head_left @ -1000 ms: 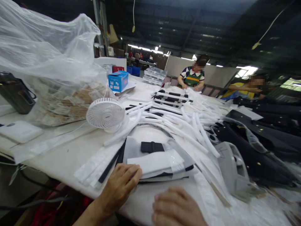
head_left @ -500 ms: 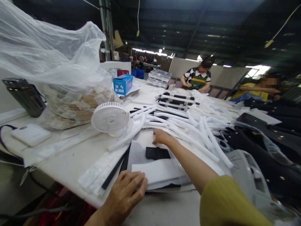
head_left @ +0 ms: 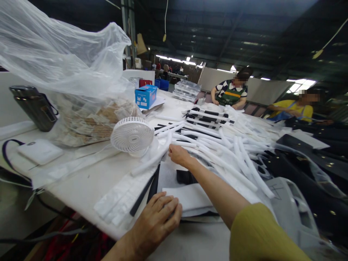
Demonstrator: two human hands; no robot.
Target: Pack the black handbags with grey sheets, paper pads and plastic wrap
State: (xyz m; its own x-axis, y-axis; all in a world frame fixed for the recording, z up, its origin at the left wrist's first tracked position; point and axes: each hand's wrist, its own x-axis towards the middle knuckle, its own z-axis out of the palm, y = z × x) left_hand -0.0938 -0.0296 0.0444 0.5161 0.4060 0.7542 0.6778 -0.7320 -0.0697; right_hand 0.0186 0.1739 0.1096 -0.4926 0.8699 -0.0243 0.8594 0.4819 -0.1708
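Note:
In front of me lies a flat piece in clear plastic, with a black patch [head_left: 185, 177] and a folded white foam sheet [head_left: 194, 196] on it. My left hand [head_left: 159, 221] rests at the sheet's near left corner, fingers stretched out. At the far end of the piece is my right hand [head_left: 179, 156], its fingers curled together beside the white padded tubes [head_left: 163, 148]. Whatever these fingers pinch is hidden. Black strips [head_left: 144, 194] and flat white strips [head_left: 116, 199] lie left of the piece.
A white fan [head_left: 132, 136], a large plastic bag [head_left: 89, 119] and a dark flask [head_left: 34, 108] stand at the left. Behind is a blue box [head_left: 146, 96]. A grey plastic device [head_left: 293, 206] and black goods [head_left: 288, 166] occupy the right. Two co-workers sit across the table.
My right hand has moved away and left across the piece, to its far end near the tubes. My left hand stays at the sheet's near corner. The view has shifted slightly.

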